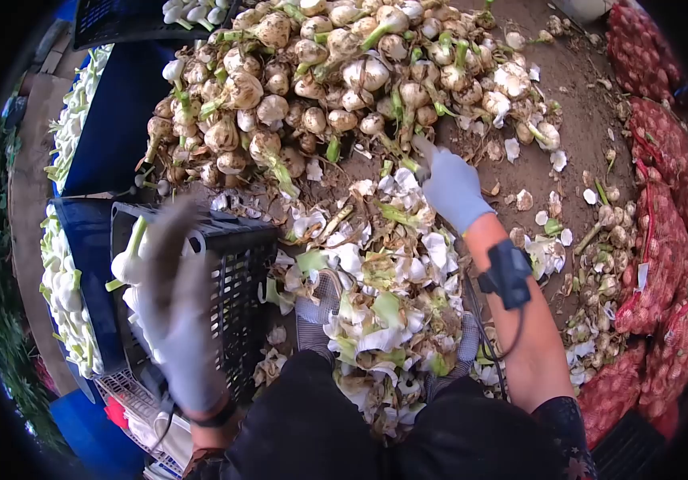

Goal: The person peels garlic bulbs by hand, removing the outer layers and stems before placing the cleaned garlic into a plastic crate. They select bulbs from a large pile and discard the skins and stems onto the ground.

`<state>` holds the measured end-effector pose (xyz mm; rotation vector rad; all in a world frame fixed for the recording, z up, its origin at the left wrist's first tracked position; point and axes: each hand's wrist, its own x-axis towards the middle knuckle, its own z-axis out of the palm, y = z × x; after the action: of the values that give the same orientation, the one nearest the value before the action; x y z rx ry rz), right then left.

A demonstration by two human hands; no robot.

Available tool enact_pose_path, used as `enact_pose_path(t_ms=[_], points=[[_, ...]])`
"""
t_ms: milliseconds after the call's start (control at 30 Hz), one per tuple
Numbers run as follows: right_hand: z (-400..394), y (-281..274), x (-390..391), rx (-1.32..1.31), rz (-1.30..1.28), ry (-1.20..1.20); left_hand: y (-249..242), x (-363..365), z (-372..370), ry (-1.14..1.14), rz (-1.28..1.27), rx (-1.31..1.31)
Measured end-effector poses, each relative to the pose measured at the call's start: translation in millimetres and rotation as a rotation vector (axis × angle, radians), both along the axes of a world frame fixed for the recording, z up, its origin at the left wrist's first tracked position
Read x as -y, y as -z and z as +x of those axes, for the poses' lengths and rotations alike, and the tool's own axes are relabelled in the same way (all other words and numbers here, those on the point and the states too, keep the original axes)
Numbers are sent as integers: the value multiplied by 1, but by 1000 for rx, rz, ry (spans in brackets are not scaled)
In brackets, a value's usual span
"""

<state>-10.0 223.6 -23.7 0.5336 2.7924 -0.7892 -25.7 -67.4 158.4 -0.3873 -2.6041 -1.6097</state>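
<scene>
My right hand point(452, 182), in a light glove, reaches to the near edge of a large heap of soil-stained garlic bulbs point(296, 88). Its fingers close around a green garlic stem point(410, 162) there. My left hand point(180, 308), also gloved, is smeared by motion over the black crate point(240, 232) on the left, and its fingers cannot be made out clearly. Beside it in the crate lies a clean white bulb with a green stem point(128, 260). Peeled skins and leaves point(388, 312) lie piled between my feet.
Red mesh sacks of bulbs point(656, 216) line the right side. Small bulbs point(612, 228) lie scattered before them. At the left stand blue crates point(112, 120) with cleaned garlic point(68, 296) beyond. Another black crate point(144, 28) is at the upper left.
</scene>
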Motion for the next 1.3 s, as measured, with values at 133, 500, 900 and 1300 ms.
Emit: enact_pose_path(t_ms=[133, 500, 900, 1300], points=[[22, 18, -7, 274, 285, -142, 74, -42, -7, 309, -5, 424], [84, -35, 31, -54, -1310, 411, 141, -92, 9, 707, -11, 295], [87, -43, 43, -76, -1354, 495, 128, -89, 4, 676, -33, 355], [89, -50, 41, -417, -119, -14, 146, -77, 9, 621, 817, 1314]])
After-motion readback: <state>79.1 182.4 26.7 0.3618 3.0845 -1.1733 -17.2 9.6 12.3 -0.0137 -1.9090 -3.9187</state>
